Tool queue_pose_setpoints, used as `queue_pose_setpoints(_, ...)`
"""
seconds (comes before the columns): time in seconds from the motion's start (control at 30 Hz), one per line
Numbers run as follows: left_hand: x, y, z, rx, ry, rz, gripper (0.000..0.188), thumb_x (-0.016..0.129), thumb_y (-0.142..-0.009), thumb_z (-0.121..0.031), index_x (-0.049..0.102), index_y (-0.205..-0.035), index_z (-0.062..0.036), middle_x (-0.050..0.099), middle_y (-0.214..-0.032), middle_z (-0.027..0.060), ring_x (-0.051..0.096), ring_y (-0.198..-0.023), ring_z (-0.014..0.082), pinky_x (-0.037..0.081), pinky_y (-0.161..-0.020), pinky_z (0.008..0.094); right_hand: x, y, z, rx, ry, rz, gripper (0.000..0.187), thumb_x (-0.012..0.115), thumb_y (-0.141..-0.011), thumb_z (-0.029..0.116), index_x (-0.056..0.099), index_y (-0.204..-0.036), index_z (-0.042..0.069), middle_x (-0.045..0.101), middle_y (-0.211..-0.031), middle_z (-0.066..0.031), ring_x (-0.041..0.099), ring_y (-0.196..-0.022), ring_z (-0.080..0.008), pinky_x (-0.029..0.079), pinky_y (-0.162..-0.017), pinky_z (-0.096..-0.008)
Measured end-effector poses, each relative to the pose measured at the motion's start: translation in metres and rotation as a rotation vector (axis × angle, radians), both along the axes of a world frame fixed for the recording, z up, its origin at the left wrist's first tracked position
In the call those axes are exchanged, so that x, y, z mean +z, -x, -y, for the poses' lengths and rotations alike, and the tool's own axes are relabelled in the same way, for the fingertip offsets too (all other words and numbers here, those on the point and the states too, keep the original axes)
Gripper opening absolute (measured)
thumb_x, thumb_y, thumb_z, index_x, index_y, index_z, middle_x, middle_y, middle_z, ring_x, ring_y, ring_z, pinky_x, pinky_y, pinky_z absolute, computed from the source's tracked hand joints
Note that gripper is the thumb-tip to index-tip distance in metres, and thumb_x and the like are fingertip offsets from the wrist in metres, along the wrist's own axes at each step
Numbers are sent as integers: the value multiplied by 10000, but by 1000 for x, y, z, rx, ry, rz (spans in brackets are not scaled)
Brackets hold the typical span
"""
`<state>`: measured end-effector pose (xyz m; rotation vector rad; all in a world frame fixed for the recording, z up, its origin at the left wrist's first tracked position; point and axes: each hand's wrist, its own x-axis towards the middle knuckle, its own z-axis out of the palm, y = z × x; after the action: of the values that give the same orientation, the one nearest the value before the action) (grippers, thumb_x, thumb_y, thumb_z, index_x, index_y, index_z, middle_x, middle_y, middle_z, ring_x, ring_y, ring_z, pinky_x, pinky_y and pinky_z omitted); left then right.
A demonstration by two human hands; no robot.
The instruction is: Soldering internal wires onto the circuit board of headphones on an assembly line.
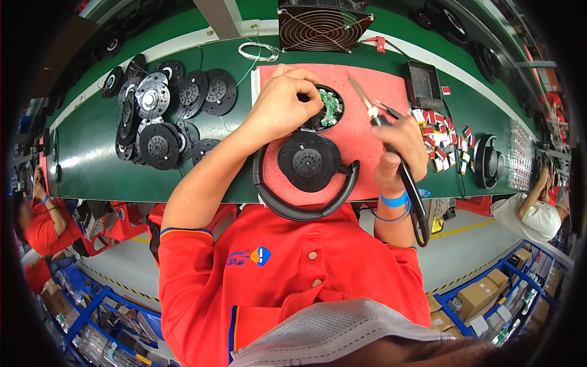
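Note:
A headphone lies on a pink foam mat, its black headband curving toward me. Its opened ear cup shows a green circuit board. My left hand is over this cup with thumb and forefinger pinched at the board's left edge; what they hold is too small to make out. Nearer to me sits a round black speaker plate inside the headband's curve. My right hand grips a soldering iron, tip pointing up and left, away from the board. A thin dark pointed tool shows beside its fingers.
Black speaker plates are heaped on the left. To the right are a black tray, small wrapped batteries and another ear cup. A fan and coiled white wire are at the back. Co-workers sit at both sides.

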<state>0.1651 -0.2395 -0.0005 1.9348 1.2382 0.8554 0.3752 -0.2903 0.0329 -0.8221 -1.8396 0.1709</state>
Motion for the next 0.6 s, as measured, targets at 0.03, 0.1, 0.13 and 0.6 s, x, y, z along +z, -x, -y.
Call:
queue_pose_setpoints(0.03, -1, 0, 0, 6, -21, 5, 62, 678, -704, -87, 680, -717, -26, 657, -1012, 48, 511, -1038, 266, 405, -928, 357, -2, 3, 3, 10, 18, -31, 460, 486, -961, 390, 641, -792, -8, 486, -563, -53, 436, -523, -161, 307, -500, -304)
queue_pose_setpoints(0.1, -1, -1, 1, 11, -39, 11, 69, 675, -689, -94, 686, -711, -29, 662, -983, 48, 516, -1020, 280, 426, -908, 362, -4, 4, 3, 44, 30, -79, 443, 481, -961, 310, 625, -690, -11, 452, -513, -44, 401, -469, -171, 287, -476, -315)
queue_pose_setpoints(0.13, 0, -1, 1, 18, -33, 5, 69, 674, -688, -94, 686, -712, -30, 663, -982, 46, 515, -1020, 280, 426, -910, 360, -5, 3, 4, 43, 33, -78, 443, 481, -961, 310, 625, -690, -11, 452, -513, -44, 401, -469, -171, 287, -476, -315)
queue_pose_setpoints(0.6, 1, -1, 2, 18, -3, -11, 70, 678, -715, -95, 671, -727, -26, 647, -1015, 50, 497, -1050, 263, 373, -950, 358, -8, 6, 1, 70, 149, -23, 308, 537, -899, 183, 633, -668, 3, 584, -575, -62, 443, -469, -177, 316, -460, -311)
